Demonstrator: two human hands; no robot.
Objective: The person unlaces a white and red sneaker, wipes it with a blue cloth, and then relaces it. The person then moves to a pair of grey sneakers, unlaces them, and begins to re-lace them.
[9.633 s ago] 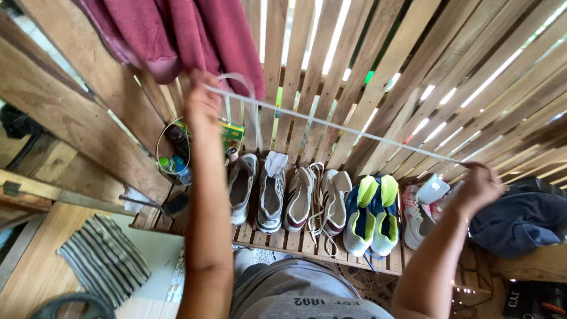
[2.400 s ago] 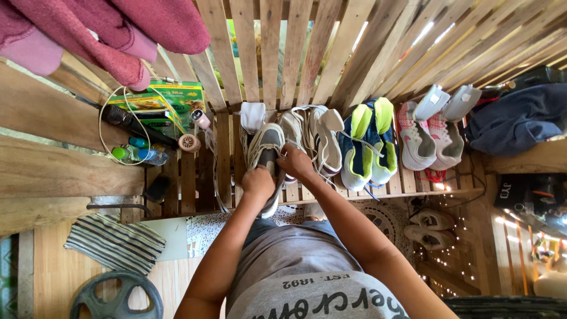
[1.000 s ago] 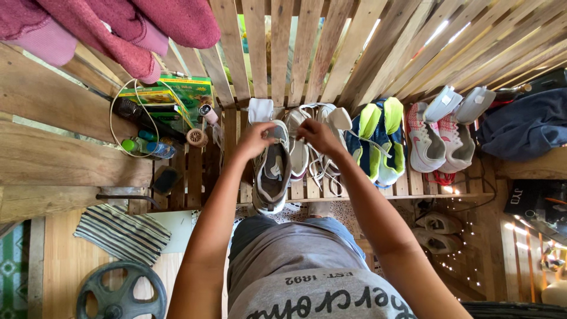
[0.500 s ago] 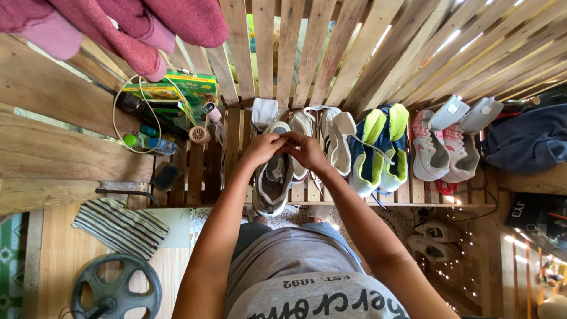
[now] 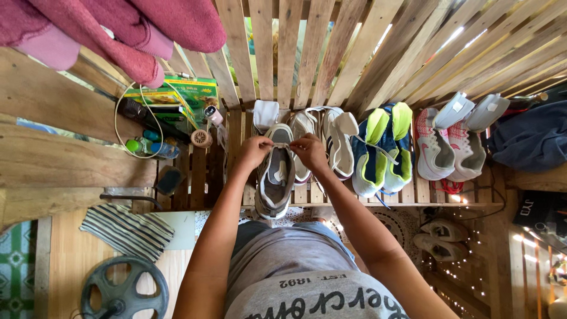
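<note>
A grey sneaker (image 5: 274, 180) lies on a slatted wooden shelf (image 5: 204, 177), toe pointing away from the wall. My left hand (image 5: 255, 152) and my right hand (image 5: 308, 150) are both at its tongue end, fingers pinched on the top of the tongue and lace area. The fingertips nearly meet over the shoe. A white-and-brown sneaker (image 5: 331, 142) lies right beside it, partly behind my right hand.
Further right on the shelf sit a blue-and-yellow pair (image 5: 384, 147) and a pink-and-white pair (image 5: 449, 142). A dark blue bag (image 5: 531, 139) is at far right. Bottles, a green box (image 5: 177, 94) and wire are left. A weight plate (image 5: 124, 292) and striped cloth (image 5: 127, 230) lie below.
Both hands dropped from a line up by the wall to the grey sneaker. Within the last second they closed together at its tongue.
</note>
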